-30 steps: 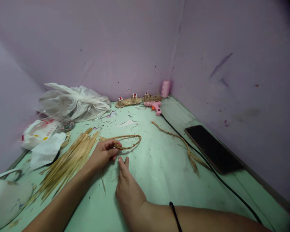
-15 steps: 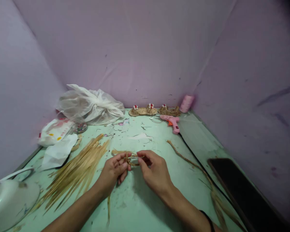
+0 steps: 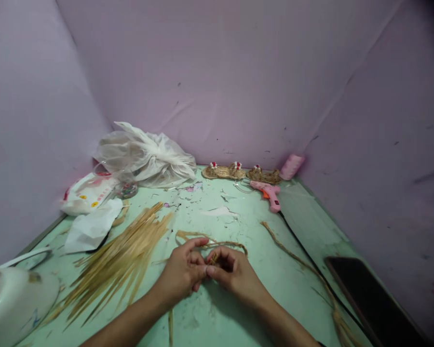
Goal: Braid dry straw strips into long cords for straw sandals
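— So where do we have our hands?

— Low in the middle of the frame, we hold both together over the green table [image 3: 238,308]. Our left hand [image 3: 181,275] and right hand [image 3: 235,274] meet, fingers pinched narrow on a small knot of the straw cord [image 3: 214,259]; its loop arcs just above our knuckles.

— And around us?

— Left of centre we see a bundle of straw strips [image 3: 123,260] fanned out. At the upper middle a pink glue gun [image 3: 269,193] lies near the wall, and a dark phone [image 3: 369,299] sits at lower right.
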